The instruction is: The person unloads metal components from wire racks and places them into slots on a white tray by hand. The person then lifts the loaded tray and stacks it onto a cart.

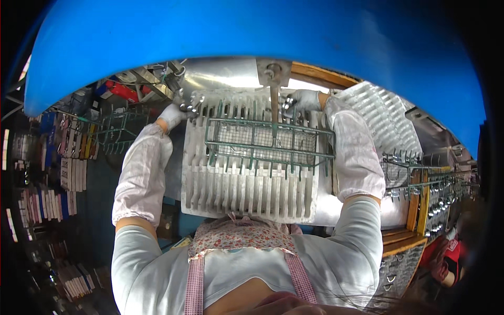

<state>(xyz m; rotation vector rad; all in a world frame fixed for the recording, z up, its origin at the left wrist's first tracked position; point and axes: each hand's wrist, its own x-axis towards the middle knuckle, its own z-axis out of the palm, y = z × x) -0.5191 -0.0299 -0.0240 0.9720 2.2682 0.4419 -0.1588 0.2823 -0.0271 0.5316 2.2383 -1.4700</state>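
Observation:
My left hand (174, 112), in a white glove, is closed on a small shiny metal part (188, 106) at the far left corner of a white slotted foam tray (249, 194). At the tray's far right, my gloved right hand (307, 100) has its fingers round another shiny metal part (287, 104). The exact kind of these curved, chrome-like parts cannot be made out. Between my forearms, a green coated wire rack (270, 125) with prongs and a mesh panel shows above the tray. A metal rod (274, 102) stands upright behind the rack's middle.
A second white ridged tray (378, 113) lies at the far right. More green racks (118, 126) hang at the left, and others with shiny parts (438, 205) at the right by a wooden frame (404, 239). Another person (446, 262) is at lower right. A blue surface (252, 31) spans the top.

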